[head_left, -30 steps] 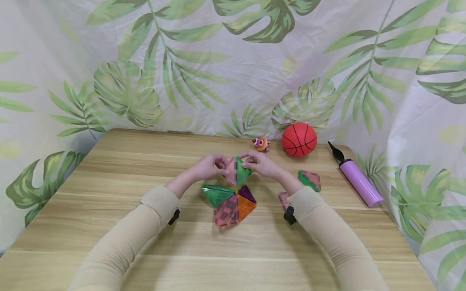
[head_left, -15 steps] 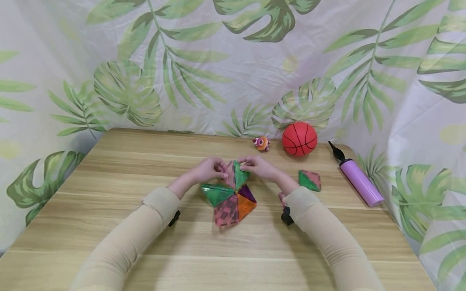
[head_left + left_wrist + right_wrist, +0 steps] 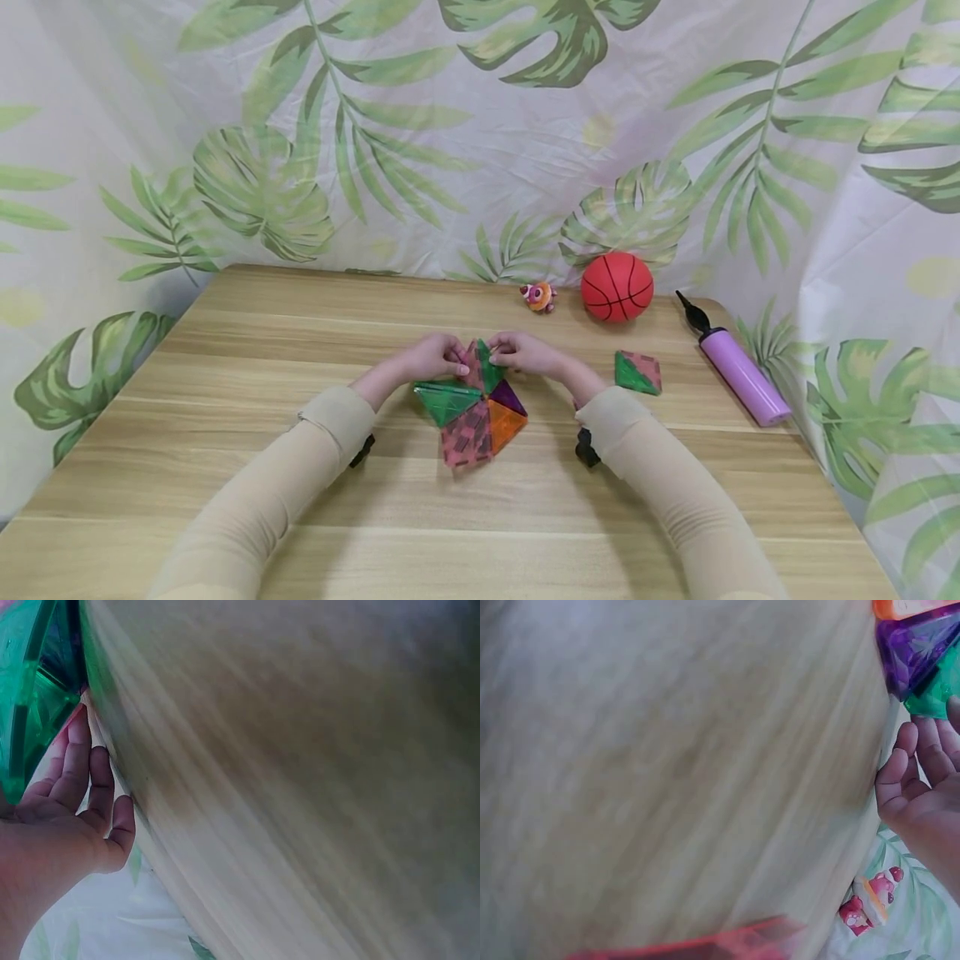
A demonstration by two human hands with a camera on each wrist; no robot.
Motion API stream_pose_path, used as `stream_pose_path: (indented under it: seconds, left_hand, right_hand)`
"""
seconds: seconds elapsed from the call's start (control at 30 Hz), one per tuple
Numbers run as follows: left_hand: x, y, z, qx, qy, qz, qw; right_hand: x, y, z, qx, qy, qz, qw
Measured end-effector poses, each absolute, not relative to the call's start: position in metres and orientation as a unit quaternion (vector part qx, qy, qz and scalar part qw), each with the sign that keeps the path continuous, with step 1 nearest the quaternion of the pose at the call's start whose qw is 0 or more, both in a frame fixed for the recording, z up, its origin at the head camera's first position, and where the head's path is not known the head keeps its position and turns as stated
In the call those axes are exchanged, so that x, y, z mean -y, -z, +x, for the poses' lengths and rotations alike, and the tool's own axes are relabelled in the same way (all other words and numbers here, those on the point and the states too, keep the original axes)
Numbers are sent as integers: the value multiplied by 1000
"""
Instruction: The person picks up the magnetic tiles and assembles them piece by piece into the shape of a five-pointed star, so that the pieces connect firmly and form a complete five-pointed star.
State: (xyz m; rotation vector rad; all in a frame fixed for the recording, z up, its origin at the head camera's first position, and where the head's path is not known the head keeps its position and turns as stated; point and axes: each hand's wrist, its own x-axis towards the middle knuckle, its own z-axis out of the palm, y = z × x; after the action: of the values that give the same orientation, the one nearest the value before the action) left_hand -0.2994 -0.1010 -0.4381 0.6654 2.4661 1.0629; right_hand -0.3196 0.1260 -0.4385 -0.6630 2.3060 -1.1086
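My left hand (image 3: 435, 357) pinches the pink half of a pink-and-green magnetic tile piece at the back of a flower-like ring. The right hand (image 3: 527, 354) pinches its green half (image 3: 490, 367) from the other side. In front lie a green magnetic tile piece (image 3: 447, 403), a pink square tile (image 3: 467, 437), an orange tile (image 3: 507, 427) and a purple tile (image 3: 508, 396), meeting near one centre. The left wrist view shows the fingers under a green tile (image 3: 22, 705). In the right wrist view, fingertips touch the green tile (image 3: 937, 690) beside the purple tile.
A pink-and-green tile pair (image 3: 638, 372) lies to the right. Another reddish tile (image 3: 757, 943) is mostly hidden by the right forearm in the head view. Further back sit a small toy figure (image 3: 539, 297) and a red ball (image 3: 617, 287). A purple pump (image 3: 742, 375) lies far right.
Both hands have lowered the pink-and-green piece toward the ring, moving it nearer and slightly left. The other tiles stay almost where they were.
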Motion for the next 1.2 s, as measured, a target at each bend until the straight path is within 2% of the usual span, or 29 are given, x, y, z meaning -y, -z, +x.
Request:
stream_pose_path:
  seconds: [0.23,0.5,0.67,0.87,1.2]
  left_hand:
    - [103,437,-299,-880,-370,233,185]
    - [106,425,-298,-894,-342,261,123]
    - [104,424,-301,-888,-323,304,122]
    - [103,435,-307,-860,-342,355,130]
    - [101,436,-309,-866,-333,351,127]
  right_hand:
    - [-131,434,-316,-859,390,-255,214]
    - [-162,407,-307,-859,390,-287,165]
    - [-188,395,-296,-875,357,-299,133]
    - [-222,398,-280,-887,320,-313,111]
    - [-266,416,-248,-908,207,-361,45]
